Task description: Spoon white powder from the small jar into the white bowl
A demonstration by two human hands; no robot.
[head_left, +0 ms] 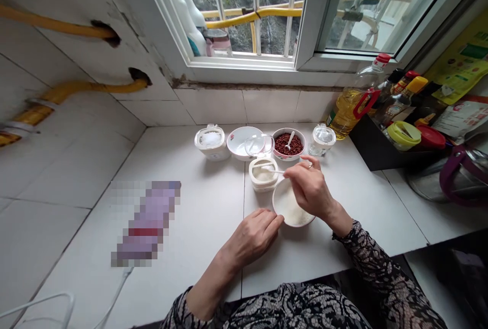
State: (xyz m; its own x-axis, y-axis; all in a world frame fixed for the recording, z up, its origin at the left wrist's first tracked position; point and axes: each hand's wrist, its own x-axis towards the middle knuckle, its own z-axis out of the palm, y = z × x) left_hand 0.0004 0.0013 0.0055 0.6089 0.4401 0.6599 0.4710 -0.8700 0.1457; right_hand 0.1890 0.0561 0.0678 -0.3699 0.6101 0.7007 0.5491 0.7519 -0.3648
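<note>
My right hand [309, 189] hovers over a white bowl [293, 203] of white granular powder, pinching a small white spoon [272, 169]. The spoon's handle points left toward an open white container [263, 175], which holds similar powder and has its clear lid [259, 145] raised. My left hand [252, 237] lies at the bowl's near left side, with curled fingers against its rim. Behind them stand a bowl of dark red peppercorns [288, 144] with a white spoon in it, a white saucer [244, 142], and lidded jars [211, 142] [322, 140].
A bottle of cooking oil [353, 105] and condiment bottles in a black tray [375, 146] stand at the right, near a purple-handled pot [459, 176]. A pixelated object [145, 222] lies on the white counter [206, 191] to the left. Yellow pipes [80, 87] run along the tiled wall.
</note>
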